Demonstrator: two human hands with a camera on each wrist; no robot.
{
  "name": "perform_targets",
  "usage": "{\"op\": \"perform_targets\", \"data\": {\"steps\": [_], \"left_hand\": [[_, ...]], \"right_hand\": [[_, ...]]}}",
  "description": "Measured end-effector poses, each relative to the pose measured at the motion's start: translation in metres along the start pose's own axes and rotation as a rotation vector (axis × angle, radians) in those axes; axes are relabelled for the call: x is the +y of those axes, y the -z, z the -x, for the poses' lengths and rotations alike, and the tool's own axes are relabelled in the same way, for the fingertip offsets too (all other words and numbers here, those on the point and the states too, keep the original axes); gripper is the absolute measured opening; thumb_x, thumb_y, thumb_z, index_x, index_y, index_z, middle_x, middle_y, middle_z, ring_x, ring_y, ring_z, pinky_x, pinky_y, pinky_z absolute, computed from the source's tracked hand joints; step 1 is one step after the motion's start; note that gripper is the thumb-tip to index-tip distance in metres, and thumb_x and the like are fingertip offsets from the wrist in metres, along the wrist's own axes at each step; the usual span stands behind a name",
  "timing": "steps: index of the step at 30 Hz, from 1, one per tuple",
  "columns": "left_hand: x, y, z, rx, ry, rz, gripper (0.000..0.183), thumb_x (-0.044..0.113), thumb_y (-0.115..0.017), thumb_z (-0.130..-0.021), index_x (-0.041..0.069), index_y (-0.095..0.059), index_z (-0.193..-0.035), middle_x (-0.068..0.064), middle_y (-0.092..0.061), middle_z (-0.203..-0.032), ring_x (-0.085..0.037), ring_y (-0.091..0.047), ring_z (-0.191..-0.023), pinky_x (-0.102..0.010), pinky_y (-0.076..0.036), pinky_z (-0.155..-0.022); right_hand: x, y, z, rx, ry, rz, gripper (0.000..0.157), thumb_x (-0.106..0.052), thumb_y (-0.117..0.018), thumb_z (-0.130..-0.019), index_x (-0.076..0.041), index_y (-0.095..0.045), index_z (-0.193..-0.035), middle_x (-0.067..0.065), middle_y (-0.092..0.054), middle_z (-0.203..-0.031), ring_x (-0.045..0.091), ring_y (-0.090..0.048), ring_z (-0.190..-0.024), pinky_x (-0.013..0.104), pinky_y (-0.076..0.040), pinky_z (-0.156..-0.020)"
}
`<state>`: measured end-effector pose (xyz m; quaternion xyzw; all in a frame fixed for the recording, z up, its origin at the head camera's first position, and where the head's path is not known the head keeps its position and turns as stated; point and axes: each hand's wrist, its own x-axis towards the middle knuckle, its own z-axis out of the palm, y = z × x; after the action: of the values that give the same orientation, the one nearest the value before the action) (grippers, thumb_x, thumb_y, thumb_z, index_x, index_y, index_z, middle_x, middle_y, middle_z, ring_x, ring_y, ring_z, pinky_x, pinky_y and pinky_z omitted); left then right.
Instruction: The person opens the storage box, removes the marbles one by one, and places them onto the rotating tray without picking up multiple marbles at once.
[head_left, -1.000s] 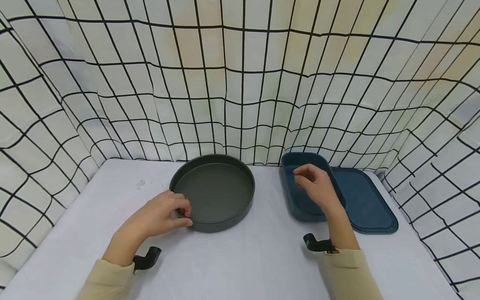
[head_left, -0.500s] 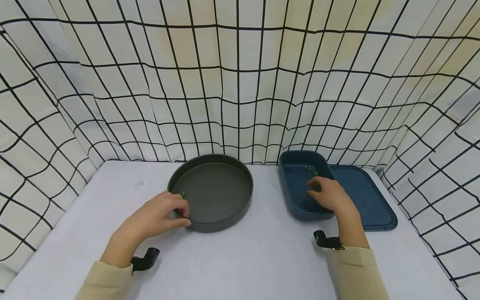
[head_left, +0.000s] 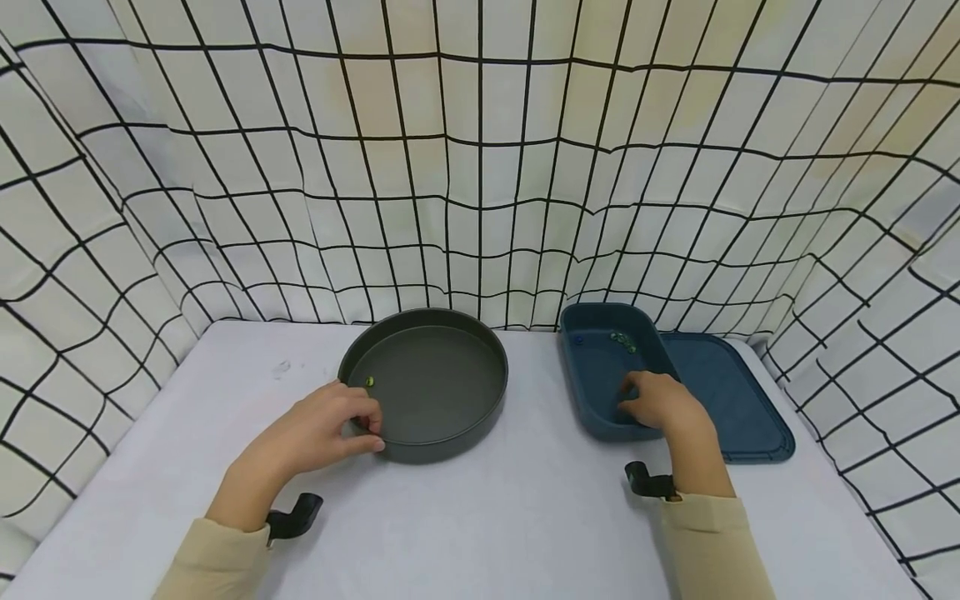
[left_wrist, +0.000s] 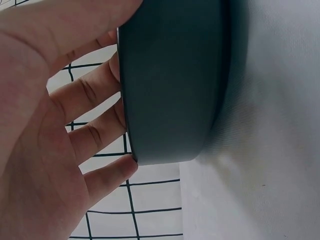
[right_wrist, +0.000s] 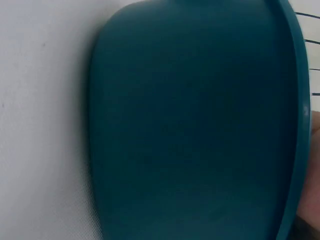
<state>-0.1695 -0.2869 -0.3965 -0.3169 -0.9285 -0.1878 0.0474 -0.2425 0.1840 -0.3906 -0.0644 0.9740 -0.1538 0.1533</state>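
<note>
Dark grey, one round pan point(head_left: 435, 392) shows in the head view on white cloth point(head_left: 495, 533), one green bit point(head_left: 370, 382) inside near its left edge; the left hand point(head_left: 318, 429) grips its near-left rim. To the right are one blue tub point(head_left: 596, 379) and one lid point(head_left: 738, 404); the tub holds one blue bit point(head_left: 578, 340) and one green clump point(head_left: 622, 342), its pieces too small to count. The right hand point(head_left: 663, 404) reaches inside, fingers curled; whether it pinches anything, I cannot tell. The bits look light and hard, best pinched by fingertips.

Left wrist view: fingers hook over the pan's stiff-looking rim, the natural hold, thumb outside.

Right wrist view: the tub's smooth, probably rigid wall hides the fingertips.
</note>
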Motion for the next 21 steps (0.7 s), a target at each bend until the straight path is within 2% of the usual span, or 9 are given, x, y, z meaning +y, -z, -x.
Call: {"op": "perform_targets", "data": {"steps": [5,8,12,15,18,21], "left_hand": [[0.000,0.000,0.000,-0.003,0.001,0.005,0.022,0.027,-0.085,-0.080,0.032,-0.063,-0.080,0.021,-0.056,-0.080,-0.007,-0.057,-0.078,-0.033,-0.045,-0.077],[0.000,0.000,0.000,-0.005,-0.003,0.012,0.022,0.027,-0.084,-0.080,0.032,-0.063,-0.080,0.021,-0.056,-0.080,-0.007,-0.058,-0.078,-0.034,-0.045,-0.077],[0.000,-0.001,-0.001,-0.003,-0.005,0.019,0.022,0.027,-0.084,-0.080,0.032,-0.062,-0.080,0.021,-0.055,-0.080,-0.007,-0.057,-0.078,-0.033,-0.045,-0.077],[-0.001,-0.001,-0.001,-0.003,-0.005,0.020,0.023,0.028,-0.084,-0.080,0.032,-0.062,-0.080,0.020,-0.056,-0.080,-0.007,-0.057,-0.078,-0.033,-0.045,-0.077],[-0.001,-0.001,-0.002,-0.001,-0.004,0.017,0.023,0.028,-0.085,-0.080,0.033,-0.062,-0.080,0.020,-0.056,-0.079,-0.007,-0.057,-0.077,-0.033,-0.044,-0.077],[-0.002,-0.002,-0.002,0.007,-0.002,0.010,0.024,0.028,-0.085,-0.079,0.033,-0.061,-0.079,0.020,-0.056,-0.078,-0.007,-0.056,-0.076,-0.033,-0.043,-0.077]], "right_hand": [[-0.003,0.002,0.003,-0.021,-0.008,-0.006,0.034,-0.023,-0.069,-0.093,-0.005,-0.064,-0.121,0.023,-0.063,-0.117,0.033,-0.062,-0.096,0.052,-0.051,-0.078],[-0.002,0.000,0.001,-0.039,0.022,-0.022,0.028,-0.024,-0.070,-0.092,-0.007,-0.065,-0.115,0.021,-0.063,-0.116,0.031,-0.061,-0.092,0.050,-0.050,-0.076],[-0.001,-0.005,-0.003,-0.057,0.115,-0.060,0.018,-0.022,-0.069,-0.092,-0.011,-0.067,-0.106,0.015,-0.065,-0.113,0.025,-0.057,-0.087,0.045,-0.049,-0.074],[-0.002,-0.009,-0.008,-0.080,0.202,-0.097,0.010,-0.015,-0.066,-0.092,-0.013,-0.068,-0.102,0.009,-0.067,-0.112,0.022,-0.059,-0.091,0.043,-0.050,-0.078],[-0.003,-0.012,-0.012,-0.113,0.263,-0.136,0.016,-0.004,-0.060,-0.093,-0.014,-0.070,-0.102,0.006,-0.069,-0.109,0.020,-0.060,-0.093,0.041,-0.051,-0.080],[-0.004,-0.014,-0.016,-0.127,0.280,-0.154,0.022,0.001,-0.056,-0.092,-0.013,-0.069,-0.102,0.004,-0.068,-0.104,0.019,-0.058,-0.088,0.039,-0.050,-0.077]]}}
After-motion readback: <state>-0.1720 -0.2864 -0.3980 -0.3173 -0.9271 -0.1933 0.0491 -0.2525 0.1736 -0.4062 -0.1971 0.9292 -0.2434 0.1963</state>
